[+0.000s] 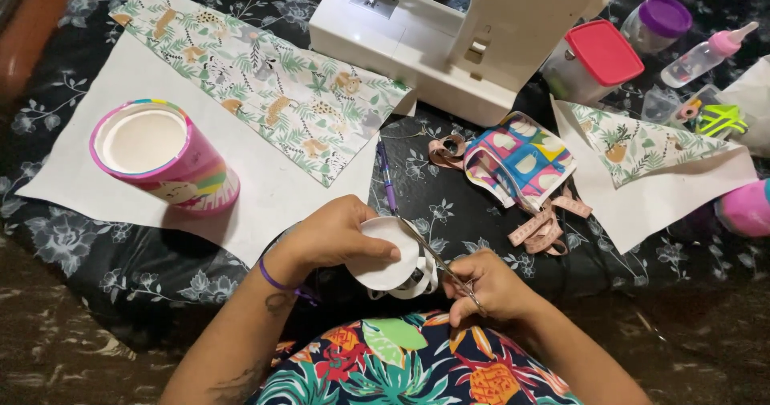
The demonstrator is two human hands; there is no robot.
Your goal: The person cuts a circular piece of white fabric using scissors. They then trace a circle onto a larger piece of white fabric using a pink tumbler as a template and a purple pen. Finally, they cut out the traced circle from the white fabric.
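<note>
Gripping a white paper disc point(385, 254) with the left hand point(333, 236), thumb pressing on its face, fingers curling under its near-left edge. Closing the right hand point(491, 286) round the handles of scissors point(437, 262), blades lying across the disc's right edge; a curl of trimmed white strip point(417, 283) hanging just below the disc. Working low at the near edge of the table point(160, 277), over a lap in a bright floral garment point(401, 365), with a purple band point(277, 280) circling the left wrist.

Lying just beyond the disc, a purple pen point(387, 176), pointing away. Curling to the right of it, a pink measuring tape point(545, 224), touching a patchwork fabric piece point(520, 163). Leaving bare dark floral cloth between the hands and these things.

Standing well to the left, a pink cylindrical tin point(164, 160), open mouth up, resting on a white sheet point(265, 188); leafy printed fabric point(265, 80) overlapping that sheet's far edge. Sitting at the far middle, a white sewing machine point(457, 36). Crowding the far right: a red-lidded container point(593, 58), a purple-lidded jar point(658, 22), a small bottle with a pink top point(706, 54), another white sheet with leafy fabric point(650, 164)
</note>
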